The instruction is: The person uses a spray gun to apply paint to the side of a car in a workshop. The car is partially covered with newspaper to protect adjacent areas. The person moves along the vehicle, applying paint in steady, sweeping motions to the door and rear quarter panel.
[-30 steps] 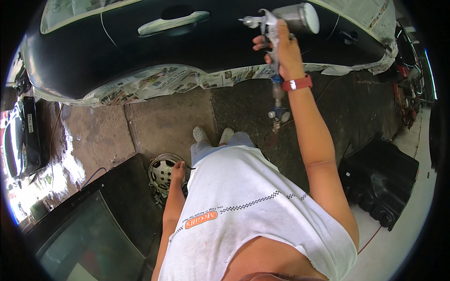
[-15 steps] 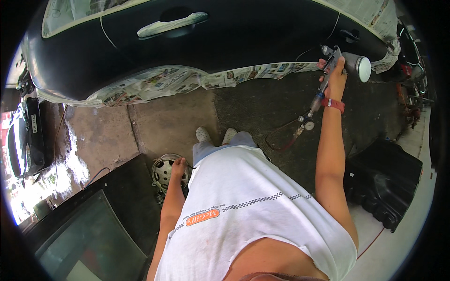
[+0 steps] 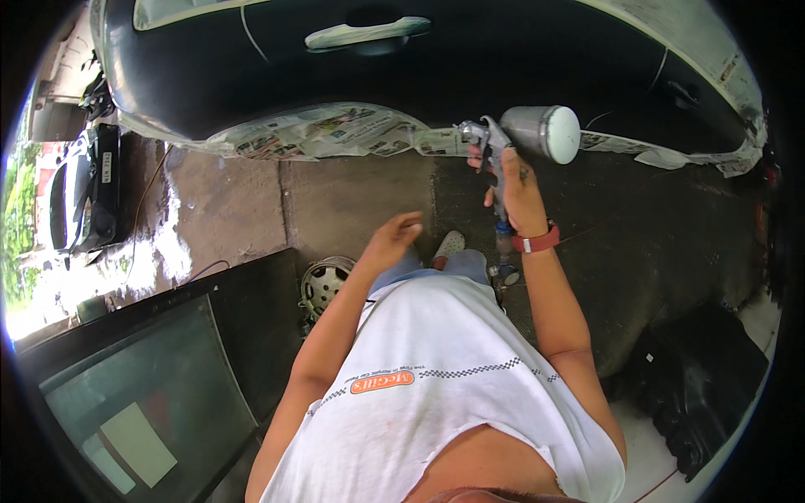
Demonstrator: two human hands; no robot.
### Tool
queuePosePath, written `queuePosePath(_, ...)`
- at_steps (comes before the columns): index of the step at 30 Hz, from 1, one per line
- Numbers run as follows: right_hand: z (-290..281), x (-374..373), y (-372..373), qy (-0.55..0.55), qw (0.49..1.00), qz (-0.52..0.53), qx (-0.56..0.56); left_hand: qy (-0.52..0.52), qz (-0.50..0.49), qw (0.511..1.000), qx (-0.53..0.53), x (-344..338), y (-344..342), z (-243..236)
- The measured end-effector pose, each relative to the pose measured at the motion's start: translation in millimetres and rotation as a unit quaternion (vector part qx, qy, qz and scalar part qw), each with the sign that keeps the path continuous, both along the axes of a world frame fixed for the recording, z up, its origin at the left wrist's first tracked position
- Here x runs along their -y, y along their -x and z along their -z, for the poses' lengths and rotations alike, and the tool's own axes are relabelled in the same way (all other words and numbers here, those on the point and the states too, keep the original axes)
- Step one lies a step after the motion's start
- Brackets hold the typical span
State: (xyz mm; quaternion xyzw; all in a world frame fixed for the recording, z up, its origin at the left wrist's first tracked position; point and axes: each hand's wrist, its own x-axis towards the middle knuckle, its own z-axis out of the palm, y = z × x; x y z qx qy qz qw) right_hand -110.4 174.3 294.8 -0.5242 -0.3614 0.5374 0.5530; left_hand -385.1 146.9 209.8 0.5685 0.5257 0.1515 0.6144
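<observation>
Head view, and sweeping from ten o'clock round to two, it's the car's dark side (image 3: 402, 81)! Masking looks done: newspaper (image 3: 335, 132) lines the lower edge at eleven, pale covering on the door handle (image 3: 367, 33) just shy of twelve. Left hand (image 3: 394, 241), dead centre, fingers loosely bent, nothing in it. Spray gun (image 3: 496, 155) at one o'clock, gripped by the right hand (image 3: 523, 198) at two! Coating finished? Can't tell; unmasking remains.
</observation>
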Motion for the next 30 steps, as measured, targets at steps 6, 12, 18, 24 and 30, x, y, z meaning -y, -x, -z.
queuePosePath(6,-9,-21,67,0.070,0.995,-0.015,0.072,0.076,0.102,0.967,0.219,-31,-45,-31)
queuePosePath(12,-3,-39,138,0.051,0.989,0.068,0.119,0.113,0.073,0.951,0.277,-50,3,-5)
queuePosePath(18,23,-59,236,0.131,0.976,0.124,0.118,0.127,0.049,0.952,0.274,-68,95,28)
queuePosePath(24,53,-89,345,0.087,0.981,0.144,0.101,0.102,-0.004,0.956,0.274,-88,204,51)
queuePosePath(30,49,-114,437,0.018,0.997,0.041,0.070,0.131,-0.065,0.961,0.236,-102,296,33)
